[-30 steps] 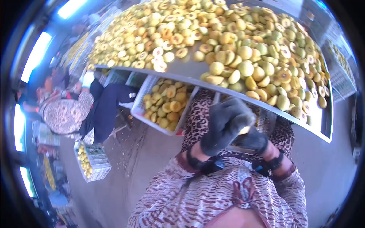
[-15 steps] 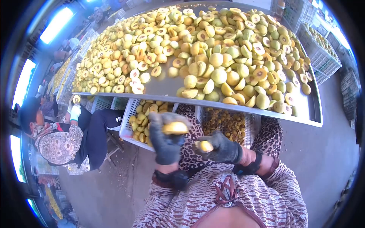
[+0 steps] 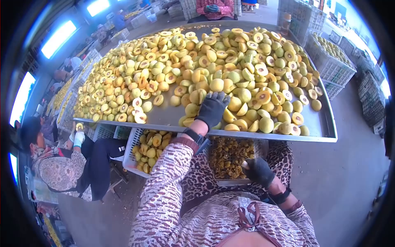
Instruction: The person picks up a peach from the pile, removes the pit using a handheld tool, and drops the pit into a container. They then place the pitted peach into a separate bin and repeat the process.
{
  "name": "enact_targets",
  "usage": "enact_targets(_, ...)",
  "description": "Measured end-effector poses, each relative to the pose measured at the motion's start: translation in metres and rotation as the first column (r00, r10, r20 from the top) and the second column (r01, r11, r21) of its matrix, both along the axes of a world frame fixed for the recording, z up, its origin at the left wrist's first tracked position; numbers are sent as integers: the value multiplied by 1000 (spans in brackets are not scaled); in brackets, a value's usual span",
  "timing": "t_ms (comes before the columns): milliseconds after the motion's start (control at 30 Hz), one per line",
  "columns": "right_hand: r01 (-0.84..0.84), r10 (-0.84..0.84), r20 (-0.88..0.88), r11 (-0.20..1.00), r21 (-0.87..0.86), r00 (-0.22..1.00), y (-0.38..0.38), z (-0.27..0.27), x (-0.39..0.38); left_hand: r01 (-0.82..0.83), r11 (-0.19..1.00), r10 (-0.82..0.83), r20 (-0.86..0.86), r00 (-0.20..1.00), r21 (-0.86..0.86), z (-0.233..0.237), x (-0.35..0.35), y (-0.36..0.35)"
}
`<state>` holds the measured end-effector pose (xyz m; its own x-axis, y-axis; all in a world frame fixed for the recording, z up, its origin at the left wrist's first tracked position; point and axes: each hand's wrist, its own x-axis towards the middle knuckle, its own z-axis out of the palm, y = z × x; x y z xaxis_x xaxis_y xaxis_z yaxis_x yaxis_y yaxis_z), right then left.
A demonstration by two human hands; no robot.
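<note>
Many yellow-green halved fruits, which look like peaches [image 3: 263, 97], lie piled on a metal-rimmed table [image 3: 304, 133]. My left hand [image 3: 212, 109], in a dark glove, reaches over the near edge, its slightly spread fingers bent down onto the halves. Whether it grips one is hidden. My right hand [image 3: 260, 172], also gloved, is closed low by my knee, at the right side of a crate of brown and yellow scraps [image 3: 230, 158]. A small pale tip shows at its thumb; the rest of what it holds is covered by the fingers.
A white crate of fruit halves [image 3: 150, 150] stands under the table's edge at left. A seated person [image 3: 61, 164] with gloved hands works beside it. Another person [image 3: 214, 8] sits across the table. Stacked crates [image 3: 333, 61] stand at right.
My left hand has gone from above my lap, where it held a yellow piece of fruit, forward onto the table. My right hand has moved right and down; the yellow piece at its fingers no longer shows.
</note>
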<state>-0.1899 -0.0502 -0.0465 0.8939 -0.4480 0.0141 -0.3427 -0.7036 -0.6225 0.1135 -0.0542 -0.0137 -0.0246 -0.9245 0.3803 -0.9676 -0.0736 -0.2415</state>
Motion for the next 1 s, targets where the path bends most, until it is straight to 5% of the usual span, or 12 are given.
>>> enact_targets(100,3,-3,110,1000,1,994,-4,6,-18,104,987,-87,-135,987,123,16,15,-19)
enact_targets(167,61,-196,299,911,408,934,-9,24,-21,146,985,-171,-648,742,-93,32,21,-10)
enact_targets(233,37,-251,288,810,586,924,-11,41,-21,96,984,-140,-982,-126,-153,52,7,15)
enact_targets(300,5,-287,255,672,740,923,-7,64,-5,71,946,-225,-798,-559,-316,75,-38,52)
enact_targets(433,-181,-232,420,650,738,878,8,70,32,90,922,-219,-699,-681,-377,61,-84,91)
enact_targets(500,-175,-231,348,547,819,909,10,72,36,12,932,-290,-767,-572,-361,57,-106,99)
enact_targets(567,-117,-215,350,680,724,912,11,57,42,29,936,-273,-778,-566,-350,52,-113,101)
enact_targets(700,-149,-339,306,419,896,889,13,58,32,39,921,-299,-769,-564,-387,54,-129,94)
enact_targets(767,-123,-314,313,502,856,896,9,61,26,77,938,-286,-880,-379,-338,48,-132,92)
enact_targets(833,-110,-272,321,581,806,907,7,59,22,19,944,-286,-848,-446,-328,39,-133,91)
enact_targets(900,-27,-150,237,791,611,960,8,48,22,-5,948,-174,-502,-847,-319,25,-130,86)
enact_targets(1000,-38,-182,296,794,607,938,13,38,26,-105,953,-235,-472,-850,-284,27,-143,86)
